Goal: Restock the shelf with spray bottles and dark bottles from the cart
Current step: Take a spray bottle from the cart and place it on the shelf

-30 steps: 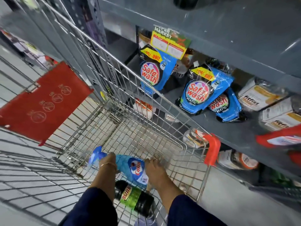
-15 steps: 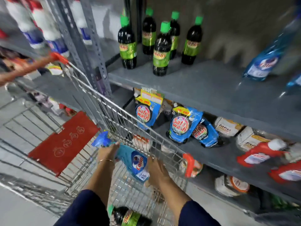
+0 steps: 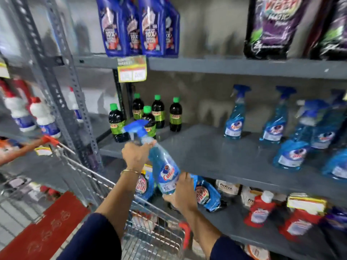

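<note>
We'd just lifted the spray bottle [image 3: 163, 166] out of the cart [image 3: 150, 239], up level with the shelf [image 3: 216, 156]; left hand [image 3: 136, 156] clamped its neck, right hand [image 3: 183, 196] cupped its base, so shelving's next.

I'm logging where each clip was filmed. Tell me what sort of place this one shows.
Most likely a supermarket's cleaning-products aisle. Grey metal shelves carry rows of identical spray bottles and dark bottles, a price tag hangs from a shelf edge, and a wire shopping cart stands below the hands.

Head view, facing forward-down, close to shelf [image 3: 216, 156]
</note>
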The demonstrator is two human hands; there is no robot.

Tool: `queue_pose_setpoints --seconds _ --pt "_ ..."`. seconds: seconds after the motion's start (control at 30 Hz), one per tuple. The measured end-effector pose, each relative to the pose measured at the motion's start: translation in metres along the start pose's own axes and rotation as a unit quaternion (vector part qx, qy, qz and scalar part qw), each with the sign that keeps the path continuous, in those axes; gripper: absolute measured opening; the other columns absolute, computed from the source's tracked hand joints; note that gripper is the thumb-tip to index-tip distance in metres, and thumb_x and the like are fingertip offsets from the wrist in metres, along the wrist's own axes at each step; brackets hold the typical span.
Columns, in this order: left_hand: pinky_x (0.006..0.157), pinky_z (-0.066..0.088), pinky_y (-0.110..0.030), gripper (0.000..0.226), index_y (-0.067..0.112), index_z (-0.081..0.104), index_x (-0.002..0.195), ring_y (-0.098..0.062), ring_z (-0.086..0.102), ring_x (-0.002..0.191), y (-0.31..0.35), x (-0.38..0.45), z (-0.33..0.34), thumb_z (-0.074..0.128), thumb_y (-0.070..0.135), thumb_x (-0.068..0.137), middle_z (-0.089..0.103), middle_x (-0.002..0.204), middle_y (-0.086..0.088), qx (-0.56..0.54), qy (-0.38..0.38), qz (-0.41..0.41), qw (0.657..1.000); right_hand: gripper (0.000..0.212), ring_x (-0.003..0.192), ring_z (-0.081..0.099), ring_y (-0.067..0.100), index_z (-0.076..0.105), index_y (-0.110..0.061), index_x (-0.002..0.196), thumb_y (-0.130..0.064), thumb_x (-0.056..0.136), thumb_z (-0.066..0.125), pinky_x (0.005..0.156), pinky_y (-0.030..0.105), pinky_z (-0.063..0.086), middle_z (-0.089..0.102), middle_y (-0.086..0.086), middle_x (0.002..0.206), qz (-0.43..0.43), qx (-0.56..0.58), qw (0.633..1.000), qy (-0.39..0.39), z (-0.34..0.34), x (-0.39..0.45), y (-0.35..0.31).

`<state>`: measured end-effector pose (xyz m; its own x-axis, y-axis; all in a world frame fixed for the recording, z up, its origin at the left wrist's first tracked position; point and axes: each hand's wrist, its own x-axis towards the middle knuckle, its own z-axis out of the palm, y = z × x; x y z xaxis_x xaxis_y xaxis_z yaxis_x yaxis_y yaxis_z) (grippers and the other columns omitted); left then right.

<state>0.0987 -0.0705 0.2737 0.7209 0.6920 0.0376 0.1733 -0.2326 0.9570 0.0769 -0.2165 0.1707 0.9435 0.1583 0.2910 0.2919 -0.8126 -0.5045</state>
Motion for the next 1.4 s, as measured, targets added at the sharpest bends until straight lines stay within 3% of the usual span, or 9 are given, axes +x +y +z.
queue_pose_setpoints --seconds 0.13,0.27,0.37,0.5,0.7,0.97,1.17,1.3,1.4 --pt "0.071 0.058 -0.043 0.053 0.001 0.068 0.071 -0.034 0.070 0.082 0.047 -0.009 0.054 0.070 0.050 0.050 0.073 0.080 -0.023 0.008 -0.043 0.097 0.994 0.091 0.098 0.058 0.030 0.045 -0.002 0.113 -0.050 0.047 0.084 0.090 0.037 0.049 0.058 0.013 0.106 0.043 -0.020 0.998 0.043 -0.030 0.032 0.030" --pt "0.068 0.046 -0.035 0.047 0.002 0.074 0.082 -0.032 0.068 0.086 0.083 -0.024 0.110 0.075 0.046 0.067 0.073 0.087 -0.018 0.077 -0.086 0.197 0.973 0.091 0.115 0.046 0.033 0.037 0.004 0.127 -0.037 0.060 0.083 0.104 0.038 0.038 0.048 0.017 0.124 0.102 0.045 0.993 0.050 -0.056 0.063 0.072" --pt "0.065 0.041 -0.032 0.042 -0.001 0.072 0.082 -0.032 0.067 0.085 0.096 -0.033 0.146 0.077 0.038 0.068 0.072 0.089 -0.019 0.069 -0.105 0.209 0.970 0.093 0.117 0.046 0.035 0.036 0.007 0.128 -0.034 0.059 0.084 0.105 0.038 0.035 0.048 0.020 0.124 0.136 0.041 0.987 0.070 -0.065 0.079 0.106" --pt "0.070 0.049 -0.040 0.038 0.001 0.063 0.074 -0.032 0.067 0.077 0.097 -0.044 0.200 0.081 0.033 0.064 0.073 0.081 -0.017 0.061 -0.150 0.228 0.960 0.088 0.114 0.048 0.032 0.041 0.003 0.121 -0.039 0.057 0.085 0.103 0.034 0.036 0.050 0.016 0.118 0.194 0.060 0.976 0.080 -0.065 0.093 0.146" --pt "0.075 0.056 -0.040 0.039 0.002 0.065 0.089 -0.028 0.069 0.077 0.109 -0.059 0.261 0.083 0.025 0.063 0.075 0.086 -0.015 0.021 -0.207 0.259 0.943 0.092 0.119 0.045 0.034 0.038 0.007 0.124 -0.036 0.058 0.086 0.102 0.035 0.038 0.049 0.020 0.123 0.261 0.128 0.948 0.128 -0.070 0.115 0.184" --pt "0.077 0.057 -0.029 0.040 0.002 0.065 0.100 -0.019 0.066 0.083 0.114 -0.049 0.303 0.082 0.017 0.066 0.073 0.094 -0.010 -0.035 -0.239 0.261 0.935 0.091 0.127 0.041 0.027 0.036 0.002 0.131 -0.040 0.064 0.082 0.100 0.030 0.041 0.046 0.016 0.132 0.257 0.108 0.951 0.133 -0.069 0.140 0.221" --pt "0.087 0.057 -0.038 0.045 0.006 0.064 0.106 -0.024 0.067 0.098 0.105 -0.046 0.306 0.081 0.017 0.066 0.071 0.107 -0.010 -0.067 -0.254 0.227 0.938 0.104 0.131 0.039 0.031 0.020 0.001 0.140 -0.030 0.064 0.084 0.103 0.035 0.042 0.034 0.020 0.142 0.252 0.131 0.946 0.157 -0.068 0.135 0.216" --pt "0.069 0.055 -0.011 0.063 0.006 0.053 0.125 -0.017 0.063 0.094 0.096 -0.041 0.291 0.080 0.011 0.068 0.060 0.109 -0.001 -0.103 -0.288 0.163 0.938 0.110 0.138 0.027 0.035 0.007 0.001 0.145 -0.022 0.068 0.082 0.111 0.042 0.035 0.018 0.023 0.151 0.248 0.152 0.936 0.198 -0.067 0.124 0.202" --pt "0.061 0.050 -0.002 0.062 0.005 0.053 0.124 -0.012 0.061 0.085 0.080 -0.029 0.269 0.079 0.009 0.068 0.061 0.107 -0.007 -0.121 -0.257 0.136 0.949 0.097 0.133 0.035 0.039 0.016 0.005 0.143 -0.019 0.072 0.078 0.111 0.044 0.034 0.028 0.027 0.147 0.198 0.096 0.948 0.232 -0.059 0.110 0.186"
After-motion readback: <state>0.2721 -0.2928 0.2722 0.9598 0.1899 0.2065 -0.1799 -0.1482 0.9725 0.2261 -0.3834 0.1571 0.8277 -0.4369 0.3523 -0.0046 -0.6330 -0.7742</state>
